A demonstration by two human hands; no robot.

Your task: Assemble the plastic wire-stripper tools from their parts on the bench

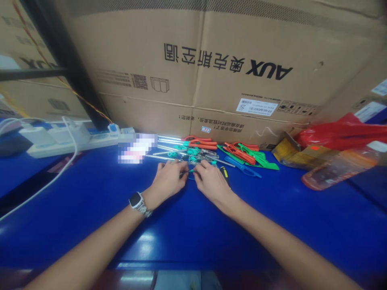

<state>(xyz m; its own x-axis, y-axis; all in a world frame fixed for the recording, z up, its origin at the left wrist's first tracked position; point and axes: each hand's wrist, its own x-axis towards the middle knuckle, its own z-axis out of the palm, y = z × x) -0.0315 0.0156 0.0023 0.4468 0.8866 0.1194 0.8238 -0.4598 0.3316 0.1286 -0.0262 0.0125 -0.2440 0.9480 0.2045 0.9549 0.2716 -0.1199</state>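
Note:
My left hand (171, 177), with a watch (137, 200) on its wrist, is closed over the blue table (90, 225). My right hand (211, 180) pinches opposite it. Between their fingertips shows a small, thin green piece (191, 171); its kind is hidden by the fingers. Just behind the hands lies a pile of metal rods (169, 139) and teal plastic parts (193, 151). Orange plastic pieces (242, 154), green ones (264, 162) and a blue one (248, 170) lie to the right. A black and yellow handle (224, 173) is beside my right hand.
A large cardboard box (145, 108) stands upright along the back. At the left are a white power strip (75, 146) and a white cable (71, 161). A bottle with orange contents (335, 171) lies at the right, near a red plastic bag (335, 131). A bright blurred patch (137, 148) lies left of the rods.

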